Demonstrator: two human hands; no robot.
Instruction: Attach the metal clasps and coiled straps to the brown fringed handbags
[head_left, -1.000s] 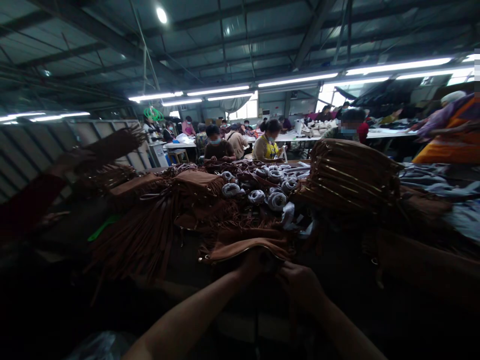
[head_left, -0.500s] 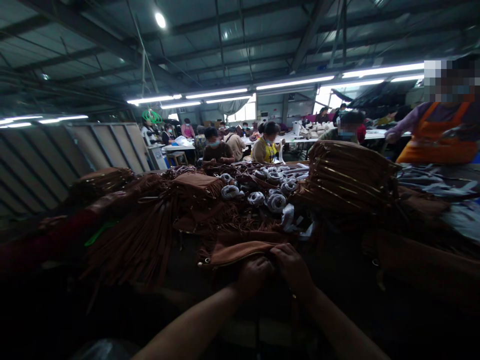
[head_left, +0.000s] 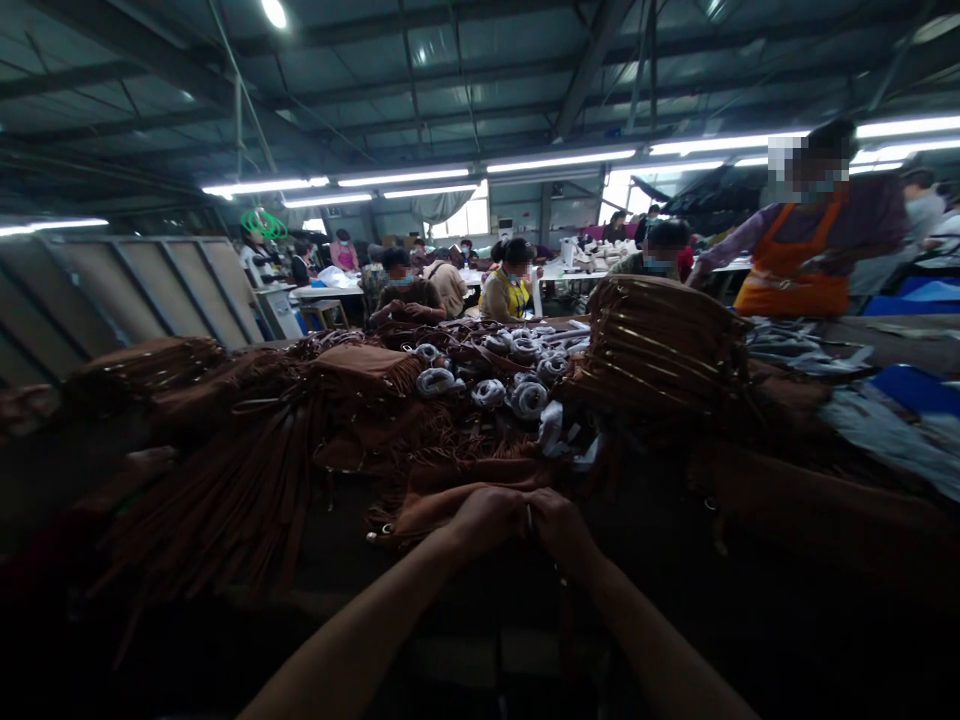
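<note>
A brown fringed bag (head_left: 431, 510) lies in front of me on the dark table, with a metal ring at its left end. My left hand (head_left: 486, 517) is closed on the bag's near top edge. Right beside it, my right hand (head_left: 556, 528) is closed on the same edge, fingertips almost touching the left ones. A small light-coloured piece shows between the two hands; I cannot make out what it is. Below my right hand hangs a narrow dark strip with a bit of metal. Shadow and the hands hide the bag's near side.
Beyond the bag lie rolled grey-wrapped straps (head_left: 527, 397) and a folded brown bag (head_left: 365, 370). A tall stack of brown bags (head_left: 660, 340) stands to the right. Long brown fringes (head_left: 225, 500) spread at left, near another person's hand (head_left: 150, 460). Co-workers sit across the table.
My left hand has risen and turned over the bag's edge, knuckles up, covering more of it. The view has swung right. The other person's arm at left has drawn back.
</note>
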